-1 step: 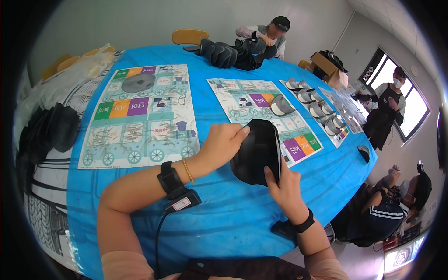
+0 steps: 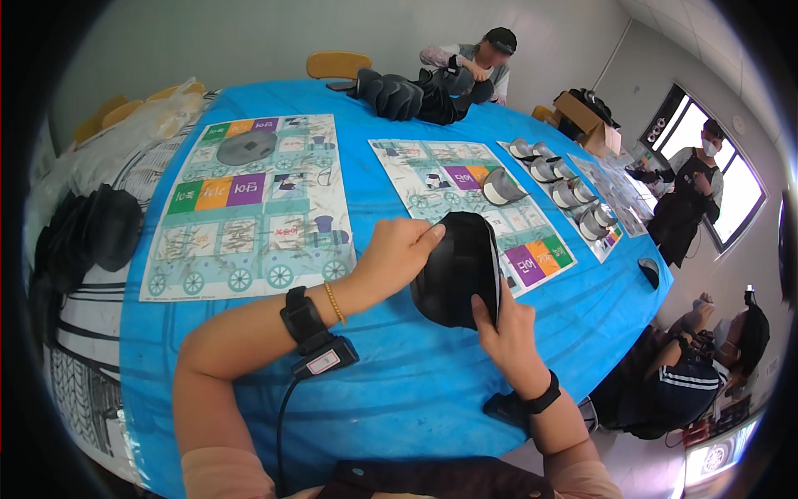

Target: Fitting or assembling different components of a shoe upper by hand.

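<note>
Between my hands, above the blue-covered table, is a black curved piece point(image 2: 453, 270) shaped like a cap visor, its hollow side toward me. My left hand point(image 2: 405, 254) is closed on its upper left edge, thumb against the rim. Its lower right edge is gripped by my right hand point(image 2: 505, 333), with the thumb on the near face and the fingers hidden behind. Just beyond it, a grey and white visor-like piece point(image 2: 502, 188) lies on a printed sheet point(image 2: 432, 158). A flat grey piece point(image 2: 247, 148) rests on another printed sheet point(image 2: 241, 249) at left.
Dark curved pieces are piled at far left point(image 2: 96, 229) and on the table's far side point(image 2: 391, 96). Several grey-white pieces point(image 2: 569, 194) line a sheet at right. A cable point(image 2: 283, 424) hangs from my left wrist device. Other people sit or stand across and at right.
</note>
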Motion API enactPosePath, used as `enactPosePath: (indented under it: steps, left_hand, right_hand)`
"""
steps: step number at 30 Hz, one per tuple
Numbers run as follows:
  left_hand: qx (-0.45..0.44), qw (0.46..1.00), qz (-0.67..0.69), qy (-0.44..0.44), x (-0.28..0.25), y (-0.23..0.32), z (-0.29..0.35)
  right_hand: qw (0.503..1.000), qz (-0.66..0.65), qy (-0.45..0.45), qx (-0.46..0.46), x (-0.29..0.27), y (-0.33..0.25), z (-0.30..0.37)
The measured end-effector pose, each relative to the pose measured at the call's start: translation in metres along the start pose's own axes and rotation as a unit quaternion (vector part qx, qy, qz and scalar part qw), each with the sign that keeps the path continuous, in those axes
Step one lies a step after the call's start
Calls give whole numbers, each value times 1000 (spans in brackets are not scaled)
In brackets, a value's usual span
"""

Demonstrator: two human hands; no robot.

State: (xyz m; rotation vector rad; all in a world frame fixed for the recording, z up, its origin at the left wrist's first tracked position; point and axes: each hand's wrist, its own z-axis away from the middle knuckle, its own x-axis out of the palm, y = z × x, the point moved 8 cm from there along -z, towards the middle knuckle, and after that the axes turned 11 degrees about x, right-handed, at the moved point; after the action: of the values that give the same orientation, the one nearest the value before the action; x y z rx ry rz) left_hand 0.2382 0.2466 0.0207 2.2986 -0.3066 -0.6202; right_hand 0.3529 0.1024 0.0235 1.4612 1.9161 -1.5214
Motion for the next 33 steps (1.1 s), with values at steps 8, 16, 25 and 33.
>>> enactPosePath:
  steps: [8, 16, 25, 33]
  left_hand:
    - [-33, 996, 84, -17, 17, -9, 7]
    - [-40, 998, 9, -52, 9, 13, 7]
    - [111, 991, -65, -29, 19, 42, 16]
    - [221, 938, -239, -119, 32, 74, 31]
  right_hand:
    - [999, -11, 32, 20, -3, 12, -5]
    - [994, -11, -73, 79, 11, 23, -10]
    - [820, -477, -167, 269, 38, 33, 10]
    - [800, -502, -149, 294, 40, 51, 3]
